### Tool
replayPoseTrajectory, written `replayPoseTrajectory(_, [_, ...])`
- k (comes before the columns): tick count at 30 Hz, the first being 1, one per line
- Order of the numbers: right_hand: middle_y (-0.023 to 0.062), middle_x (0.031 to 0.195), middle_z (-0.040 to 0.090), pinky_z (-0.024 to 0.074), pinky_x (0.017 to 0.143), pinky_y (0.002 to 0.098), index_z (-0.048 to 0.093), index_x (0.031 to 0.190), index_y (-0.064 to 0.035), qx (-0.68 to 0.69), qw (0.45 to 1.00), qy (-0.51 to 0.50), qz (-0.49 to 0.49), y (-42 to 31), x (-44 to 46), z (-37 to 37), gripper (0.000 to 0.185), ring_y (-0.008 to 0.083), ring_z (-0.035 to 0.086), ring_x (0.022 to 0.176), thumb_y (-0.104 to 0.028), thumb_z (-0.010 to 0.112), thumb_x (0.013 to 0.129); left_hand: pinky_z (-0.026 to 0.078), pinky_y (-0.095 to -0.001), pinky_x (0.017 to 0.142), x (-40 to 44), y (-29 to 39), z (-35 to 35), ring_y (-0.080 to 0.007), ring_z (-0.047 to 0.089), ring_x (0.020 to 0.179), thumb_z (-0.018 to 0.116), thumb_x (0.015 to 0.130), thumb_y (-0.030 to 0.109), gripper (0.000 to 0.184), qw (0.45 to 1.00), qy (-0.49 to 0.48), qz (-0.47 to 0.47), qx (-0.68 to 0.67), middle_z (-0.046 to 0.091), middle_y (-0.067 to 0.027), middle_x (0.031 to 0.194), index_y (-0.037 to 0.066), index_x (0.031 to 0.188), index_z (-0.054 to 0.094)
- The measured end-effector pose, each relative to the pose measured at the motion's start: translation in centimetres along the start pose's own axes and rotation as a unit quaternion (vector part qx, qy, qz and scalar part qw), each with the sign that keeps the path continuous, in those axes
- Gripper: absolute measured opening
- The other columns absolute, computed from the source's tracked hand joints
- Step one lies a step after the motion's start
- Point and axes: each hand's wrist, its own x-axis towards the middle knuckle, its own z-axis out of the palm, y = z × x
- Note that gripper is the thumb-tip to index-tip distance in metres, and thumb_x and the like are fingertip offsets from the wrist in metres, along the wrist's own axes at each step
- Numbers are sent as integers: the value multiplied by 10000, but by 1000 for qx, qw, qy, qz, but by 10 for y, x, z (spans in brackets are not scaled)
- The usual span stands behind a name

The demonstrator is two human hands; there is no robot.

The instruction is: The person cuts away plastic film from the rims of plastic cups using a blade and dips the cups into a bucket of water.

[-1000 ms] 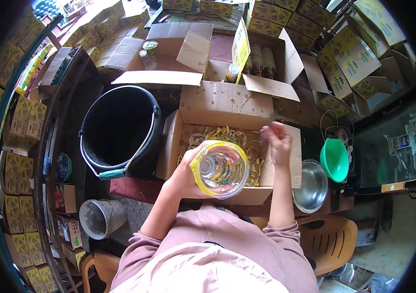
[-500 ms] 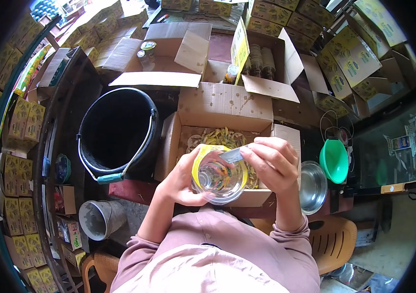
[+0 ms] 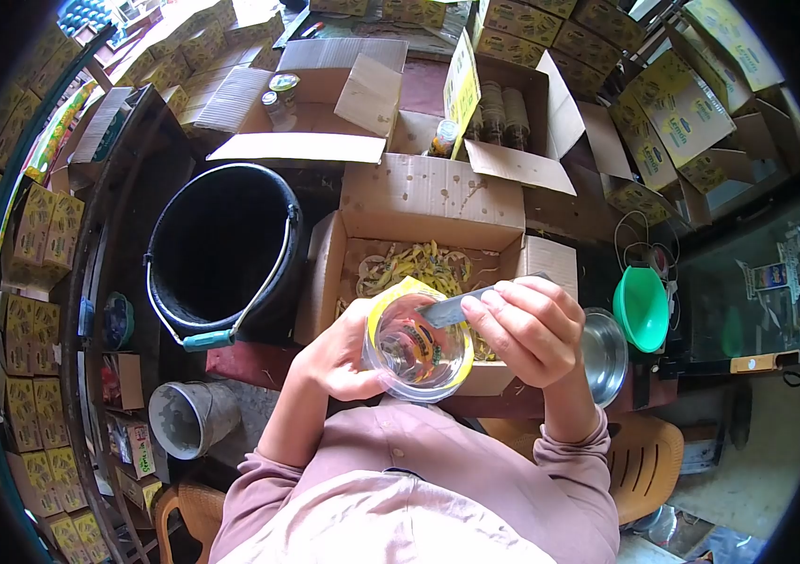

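Note:
My left hand point(image 3: 342, 355) is wrapped round the side of a clear plastic jar point(image 3: 402, 365), tilted so that I look into it. A yellow printed band runs along the jar's edge, and a coloured print shows through the wall. Between the thumb and fingers of my right hand point(image 3: 536, 331) is a flat grey metal blade point(image 3: 449, 311). Its far end lies against the yellow band at the jar's upper right; the exact contact is hard to make out. Below both hands, yellow scraps point(image 3: 423, 265) lie in an open cardboard box point(image 3: 433, 199).
A black bucket point(image 3: 163, 254) with a wire handle stands left of the box. To the right are a steel bowl point(image 3: 612, 362) and a green basin point(image 3: 642, 308). Further back, open cartons point(image 3: 325, 101) hold jars. A grey bucket point(image 3: 171, 421) stands lower left.
The jar has turned in my left hand, its open side facing me more. My right hand has shifted slightly down, and more of the blade shows, now also behind the fingers.

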Motion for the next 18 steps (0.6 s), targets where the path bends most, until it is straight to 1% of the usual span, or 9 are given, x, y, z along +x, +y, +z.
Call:
replayPoseTrajectory(3, [-1,763,585,487,696,259,686,824,-72,-12,1000,3,-10,0,-4,1,144,122,581,764,-68,666,681,453,-277,777,0,-2,-1,-158,543,869,626,677,319,724,1000,2,7,2,548,-140,1027,-65,1229,356])
replayPoseTrajectory(6, [1,759,583,490,696,263,685,825,-70,-5,1000,2,-2,-1,-6,0,145,121,579,760,-61,664,682,450,-274,779,-2,0,-1,-157,539,879,633,671,308,730,999,-9,-30,-39,543,-142,1023,-69,1230,352])
replayPoseTrajectory(9, [5,764,585,497,689,261,683,826,-61,-2,1000,-4,-1,-1,-6,0,149,122,579,762,-56,663,679,448,-272,774,0,1,0,-155,535,888,636,667,306,724,998,-8,-34,-52,538,-145,1024,-68,1220,356])
replayPoseTrajectory(12, [11,753,586,505,671,259,681,825,-52,11,1000,-3,-5,-1,-7,2,156,125,580,753,-54,664,669,442,-267,777,4,0,-3,-160,532,900,641,664,305,716,999,-31,-18,-39,534,-147,1028,-64,1209,361])
replayPoseTrajectory(15, [20,738,587,513,651,256,679,825,-43,26,1000,2,-4,-1,-8,5,168,132,588,730,-58,667,658,431,-264,790,4,2,-3,-162,525,912,641,668,320,708,998,-31,-40,-45,525,-140,1043,-55,1202,368])
replayPoseTrajectory(18, [26,727,588,519,648,258,678,823,-39,41,999,6,-1,-3,-7,8,174,135,596,708,-64,670,652,431,-263,792,7,2,3,-162,516,929,644,677,345,705,997,-9,-42,-58,507,-130,1059,-48,1197,374])
